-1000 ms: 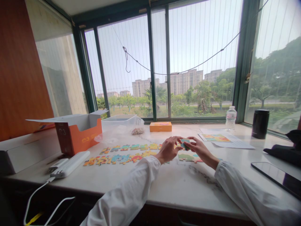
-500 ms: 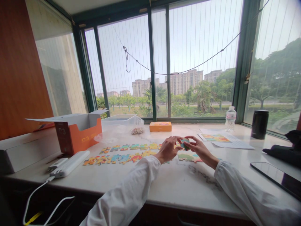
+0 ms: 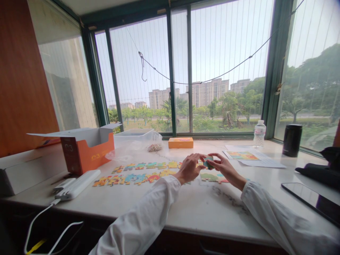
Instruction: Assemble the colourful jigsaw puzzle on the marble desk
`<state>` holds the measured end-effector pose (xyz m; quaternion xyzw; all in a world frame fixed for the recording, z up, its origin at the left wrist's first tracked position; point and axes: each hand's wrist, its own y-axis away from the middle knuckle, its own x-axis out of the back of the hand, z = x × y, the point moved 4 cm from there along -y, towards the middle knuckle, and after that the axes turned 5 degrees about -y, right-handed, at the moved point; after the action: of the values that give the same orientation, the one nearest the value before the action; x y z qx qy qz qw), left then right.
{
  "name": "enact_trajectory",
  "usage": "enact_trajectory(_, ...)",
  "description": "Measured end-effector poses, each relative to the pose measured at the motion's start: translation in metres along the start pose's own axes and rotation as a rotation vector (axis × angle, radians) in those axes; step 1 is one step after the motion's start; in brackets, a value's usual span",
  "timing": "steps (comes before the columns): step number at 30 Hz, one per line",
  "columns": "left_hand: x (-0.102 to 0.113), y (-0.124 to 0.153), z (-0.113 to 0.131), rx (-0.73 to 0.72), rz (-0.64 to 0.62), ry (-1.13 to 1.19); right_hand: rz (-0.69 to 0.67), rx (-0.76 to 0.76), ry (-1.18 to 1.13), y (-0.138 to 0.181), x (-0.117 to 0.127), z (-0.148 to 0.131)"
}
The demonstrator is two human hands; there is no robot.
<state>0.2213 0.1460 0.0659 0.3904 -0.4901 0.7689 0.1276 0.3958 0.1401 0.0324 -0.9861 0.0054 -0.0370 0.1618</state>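
left grip (image 3: 189, 168) and right grip (image 3: 225, 167) pinch a blue-green puzzle piece (image 3: 208, 163).

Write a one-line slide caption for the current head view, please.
Left hand and right hand hold a small teal object near laid-out puzzle pieces.

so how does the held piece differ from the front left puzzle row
The held piece is pinched between left hand and right hand; the row lies flat on the table. The held piece looks mostly teal; the row mixes orange, yellow, red and blue. Both show bluish tones.
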Motion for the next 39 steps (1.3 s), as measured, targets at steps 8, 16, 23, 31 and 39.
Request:
enact_trajectory(8,0.002,0.001,0.002,0.007,0.007,0.008,-0.001,-0.001,0.024,0.001,0.001,-0.004)
enact_trajectory(16,0.003,0.002,0.005,0.033,0.044,-0.025,0.037,0.037,0.055,-0.001,0.009,-0.011)
enact_trajectory(23,0.004,0.001,0.008,-0.085,-0.016,-0.038,0.22,0.022,0.101,0.001,0.077,-0.022)
enact_trajectory(31,-0.027,0.009,0.001,-0.239,-0.246,0.015,0.218,-0.186,0.439,0.04,0.179,0.009)
enact_trajectory(39,-0.029,0.014,-0.007,-0.188,-0.339,0.035,0.116,-0.274,0.493,0.032,0.18,0.029)
